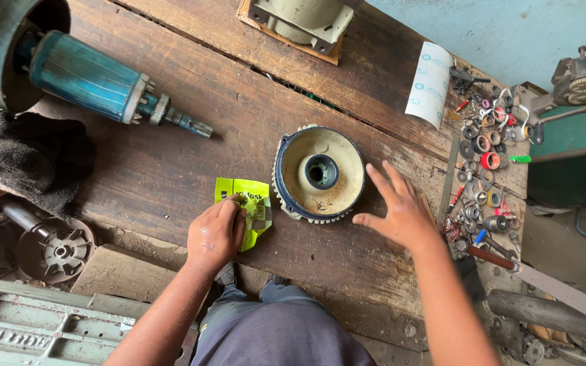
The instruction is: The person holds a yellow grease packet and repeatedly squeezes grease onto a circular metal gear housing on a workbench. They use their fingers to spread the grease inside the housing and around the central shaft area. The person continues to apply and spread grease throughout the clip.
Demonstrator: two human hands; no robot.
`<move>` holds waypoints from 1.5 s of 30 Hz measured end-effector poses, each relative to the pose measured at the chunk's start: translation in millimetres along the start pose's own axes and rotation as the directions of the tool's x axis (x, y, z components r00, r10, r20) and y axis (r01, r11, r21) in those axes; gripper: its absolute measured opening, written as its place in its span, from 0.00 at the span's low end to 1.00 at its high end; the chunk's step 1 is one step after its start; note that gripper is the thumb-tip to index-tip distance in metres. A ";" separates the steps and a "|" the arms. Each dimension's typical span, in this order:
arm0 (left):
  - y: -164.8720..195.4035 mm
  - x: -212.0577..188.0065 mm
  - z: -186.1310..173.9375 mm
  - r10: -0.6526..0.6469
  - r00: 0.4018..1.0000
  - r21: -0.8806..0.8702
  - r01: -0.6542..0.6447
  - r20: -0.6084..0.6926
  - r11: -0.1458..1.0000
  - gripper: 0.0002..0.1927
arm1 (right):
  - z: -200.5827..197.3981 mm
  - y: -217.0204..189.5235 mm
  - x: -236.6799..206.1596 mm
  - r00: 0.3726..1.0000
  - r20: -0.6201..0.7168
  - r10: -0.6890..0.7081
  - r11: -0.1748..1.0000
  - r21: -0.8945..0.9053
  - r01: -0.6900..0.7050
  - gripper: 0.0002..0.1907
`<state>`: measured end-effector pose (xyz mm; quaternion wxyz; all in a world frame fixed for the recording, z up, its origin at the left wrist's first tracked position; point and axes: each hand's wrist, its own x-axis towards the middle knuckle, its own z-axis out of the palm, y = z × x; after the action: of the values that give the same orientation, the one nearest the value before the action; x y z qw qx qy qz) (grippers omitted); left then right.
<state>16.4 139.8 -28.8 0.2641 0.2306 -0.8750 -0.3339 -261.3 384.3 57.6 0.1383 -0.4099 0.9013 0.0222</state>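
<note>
Two hands on worktop [171, 169]: left hand [215, 234] fingers pinch green packet [249, 207] (at 8 o'clock of motor end cover [319, 174]); right hand [401, 210] splayed, empty, at 3 o'clock.

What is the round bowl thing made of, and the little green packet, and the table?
The round cover looks like cast metal, cream-painted inside with rusty specks and a dark rim. The green packet under the left hand seems thin glossy plastic or foil: it crinkles and shines. The table is worn brown wooden planks with visible grain and cracks.
</note>
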 end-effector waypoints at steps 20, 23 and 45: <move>7.8 1.7 6.8 0.004 1.000 0.007 -0.004 -0.012 1.000 0.07 | -28.7 17.9 66.2 0.970 0.082 -0.229 0.836 -0.494 0.239 0.50; 7.4 0.4 5.6 0.003 1.000 0.001 -0.003 -0.010 1.000 0.07 | -29.1 14.7 57.9 0.975 0.105 -0.195 0.833 -0.507 0.221 0.50; 8.6 28.3 11.2 0.072 0.972 0.088 -0.094 0.225 0.992 0.43 | 10.2 5.5 -7.4 0.989 0.144 0.022 0.949 -0.315 0.025 0.35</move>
<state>-13.9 134.3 -21.1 0.1672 0.1676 -0.9231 -0.3029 -258.4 394.9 49.3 0.1364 -0.4249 0.8732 0.1959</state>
